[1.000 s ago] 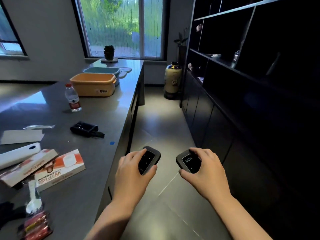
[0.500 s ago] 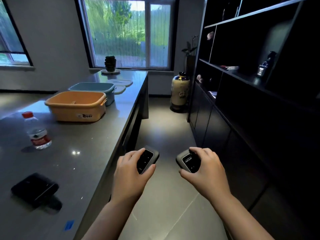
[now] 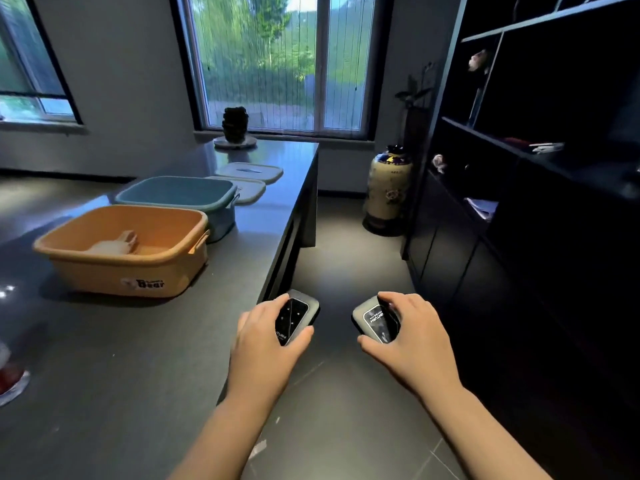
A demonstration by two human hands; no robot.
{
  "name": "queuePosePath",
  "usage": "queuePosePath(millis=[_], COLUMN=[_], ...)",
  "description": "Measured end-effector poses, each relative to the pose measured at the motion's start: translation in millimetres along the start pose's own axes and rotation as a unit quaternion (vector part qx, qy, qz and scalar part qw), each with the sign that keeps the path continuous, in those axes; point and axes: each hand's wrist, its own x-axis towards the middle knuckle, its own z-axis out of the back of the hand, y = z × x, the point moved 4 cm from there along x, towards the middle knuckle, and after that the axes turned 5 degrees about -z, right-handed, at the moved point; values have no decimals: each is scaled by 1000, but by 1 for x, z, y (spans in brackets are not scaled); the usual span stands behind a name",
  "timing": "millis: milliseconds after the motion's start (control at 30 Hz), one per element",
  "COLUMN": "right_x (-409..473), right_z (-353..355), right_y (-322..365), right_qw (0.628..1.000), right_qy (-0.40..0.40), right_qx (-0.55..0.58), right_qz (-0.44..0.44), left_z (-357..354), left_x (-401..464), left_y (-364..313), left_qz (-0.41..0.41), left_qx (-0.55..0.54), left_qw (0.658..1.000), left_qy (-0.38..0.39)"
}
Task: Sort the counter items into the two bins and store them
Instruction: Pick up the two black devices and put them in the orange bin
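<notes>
Obs 1: Beside the desk (image 3: 145, 393), out over the floor — left hand (image 3: 266, 341) grips a small dark device (image 3: 294, 318), right hand (image 3: 412, 336) grips a second one (image 3: 379, 322). Fingers curled round both, screens facing up.

Obs 2: Change from a second ago?

Obs 1: Grip unchanged. The view has moved on. Cartons and the black pouch that lay on the near desk are out of frame; of the water bottle (image 3: 8, 379) only a blurred edge shows at far left. Orange bin (image 3: 121, 268) now sits close, front left; teal bin (image 3: 180, 199) just behind it, touching or nearly so.

Obs 2: So the person has walked along the desk toward the bins.

Obs 1: My reading, yes: carrying phase, drop-off next. Both devices are near the orange bin but not yet over it.

Obs 2: Bin contents?

Obs 1: Orange holds one pale object (image 3: 110, 245), identity unclear. Teal interior not visible from this angle. Two pale lids (image 3: 249, 173) lie on the desk beyond the teal bin, so both bins are open.

Obs 2: Which bin for the devices?

Obs 1: Cannot tell. Sorting rule not visible. Most items appear unsorted; task looks early. Lidding and storing not yet done.
</notes>
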Motion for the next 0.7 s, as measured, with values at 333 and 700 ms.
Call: queuePosePath(millis=[333,700], right_x=[153,339], right_z=[-77,-207], right_y=[8,62], right_qw=[1000,974], right_qy=[13,144], right_qx=[15,64], right_qz=[16,160], left_z=[-38,-34], left_x=[147,271], left_y=[50,129], left_qz=[6,125], left_qx=[17,96], left_qw=[1000,975], left_qy=[-5,-154])
